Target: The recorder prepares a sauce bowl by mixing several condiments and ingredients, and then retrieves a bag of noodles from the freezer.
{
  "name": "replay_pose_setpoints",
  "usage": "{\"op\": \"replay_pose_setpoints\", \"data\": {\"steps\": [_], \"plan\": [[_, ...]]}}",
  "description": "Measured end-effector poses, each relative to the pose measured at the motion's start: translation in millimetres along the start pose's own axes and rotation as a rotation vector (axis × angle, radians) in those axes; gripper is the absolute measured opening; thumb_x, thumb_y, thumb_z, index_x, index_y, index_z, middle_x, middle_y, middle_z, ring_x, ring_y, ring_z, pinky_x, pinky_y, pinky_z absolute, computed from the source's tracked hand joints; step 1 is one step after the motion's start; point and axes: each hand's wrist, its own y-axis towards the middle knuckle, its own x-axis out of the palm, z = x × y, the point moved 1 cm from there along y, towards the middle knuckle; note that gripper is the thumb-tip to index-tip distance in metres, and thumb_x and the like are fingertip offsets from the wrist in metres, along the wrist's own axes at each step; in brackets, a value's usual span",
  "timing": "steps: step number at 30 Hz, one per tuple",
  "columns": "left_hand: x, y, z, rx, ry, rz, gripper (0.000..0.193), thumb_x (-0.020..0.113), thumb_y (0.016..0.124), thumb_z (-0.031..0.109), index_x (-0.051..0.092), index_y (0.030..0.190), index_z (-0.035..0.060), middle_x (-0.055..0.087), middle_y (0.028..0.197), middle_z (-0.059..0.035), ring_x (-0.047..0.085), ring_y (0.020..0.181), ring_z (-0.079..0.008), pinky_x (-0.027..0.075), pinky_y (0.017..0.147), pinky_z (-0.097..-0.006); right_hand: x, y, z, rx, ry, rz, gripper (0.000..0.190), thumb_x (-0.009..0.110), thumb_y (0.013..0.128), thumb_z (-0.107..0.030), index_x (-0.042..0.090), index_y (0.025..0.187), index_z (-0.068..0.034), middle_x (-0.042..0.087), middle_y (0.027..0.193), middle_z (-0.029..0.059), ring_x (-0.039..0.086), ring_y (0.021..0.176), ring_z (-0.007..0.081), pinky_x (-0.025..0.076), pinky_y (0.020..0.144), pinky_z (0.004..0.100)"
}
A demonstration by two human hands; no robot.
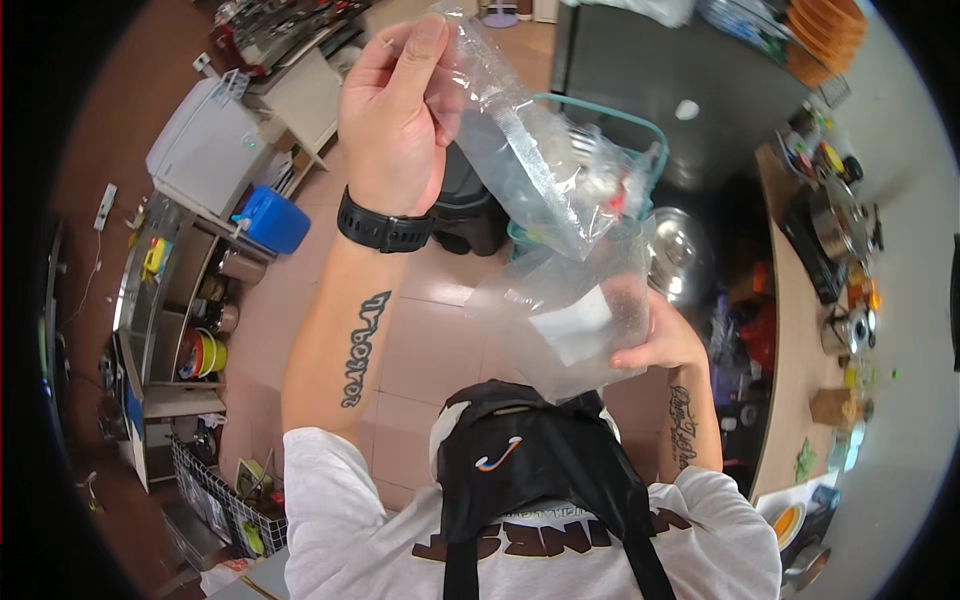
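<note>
My left hand point(397, 112), with a black watch on its wrist, is raised and pinches the top of a long clear plastic bag point(525, 142) between thumb and fingers. The clear bag slants down to the right. Lower down, my right hand point(664, 330) grips a frosted translucent plastic bag point(517, 330) by its right side, thumb in front. A white patch point(574, 322) shows on or through the frosted bag. The clear bag's lower end overlaps the frosted bag's upper edge; whether it lies inside or in front I cannot tell.
Behind the bags stands a teal plastic basket point(664, 146) with plastic-wrapped items, beside a black bin point(469, 202). A wooden counter point(795, 360) with pots runs along the right. At left are shelves point(169, 330), a blue jerrycan point(276, 220) and a wire basket point(225, 487).
</note>
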Motion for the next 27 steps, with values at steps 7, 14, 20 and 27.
{"op": "replay_pose_setpoints", "data": {"steps": [7, 14, 20, 27], "plan": [[-117, 60, 14, 0.074, 0.125, 0.193, 0.014, 0.063, 0.099, 0.02, 0.067, 0.103, 0.0069, 0.063, 0.081, 0.003, 0.046, 0.055, -0.004, 0.029, 0.043, -0.0206, 22, 164, 7, -0.029, -0.052, -0.268, 0.087, 0.091, 0.059, -0.024, 0.051, 0.134, -0.003, 0.058, 0.126, 0.0072, 0.052, 0.12, 0.0185, 0.039, 0.105, 0.0344], [-207, 135, 16, 0.215, 0.347, 0.283, 0.017, 0.06, 0.1, 0.02, 0.067, 0.102, 0.0049, 0.061, 0.075, 0.0019, 0.043, 0.052, -0.0033, 0.028, 0.041, -0.0197, 33, 333, 14, 0.037, 0.155, -0.519, 0.092, 0.091, 0.058, -0.017, 0.047, 0.138, -0.002, 0.055, 0.131, 0.0057, 0.049, 0.124, 0.0165, 0.036, 0.108, 0.0331], [-251, 162, -49, 0.27, 0.452, 0.394, 0.017, 0.059, 0.101, 0.019, 0.066, 0.102, 0.0041, 0.061, 0.074, 0.0005, 0.041, 0.048, -0.0034, 0.027, 0.04, -0.0192, -11, 423, 63, 0.024, 0.226, -0.685, 0.092, 0.09, 0.058, -0.011, 0.045, 0.138, -0.001, 0.054, 0.132, 0.0049, 0.049, 0.124, 0.0147, 0.036, 0.108, 0.0324], [-384, 220, -31, 0.191, 0.413, 0.427, 0.016, 0.059, 0.101, 0.018, 0.065, 0.103, 0.0038, 0.061, 0.076, -0.0003, 0.044, 0.05, -0.0032, 0.028, 0.04, -0.0187, 61, 523, 50, 0.049, 0.275, -0.668, 0.094, 0.09, 0.06, -0.011, 0.043, 0.141, -0.001, 0.054, 0.133, 0.0052, 0.048, 0.124, 0.0139, 0.036, 0.108, 0.0327]]}}
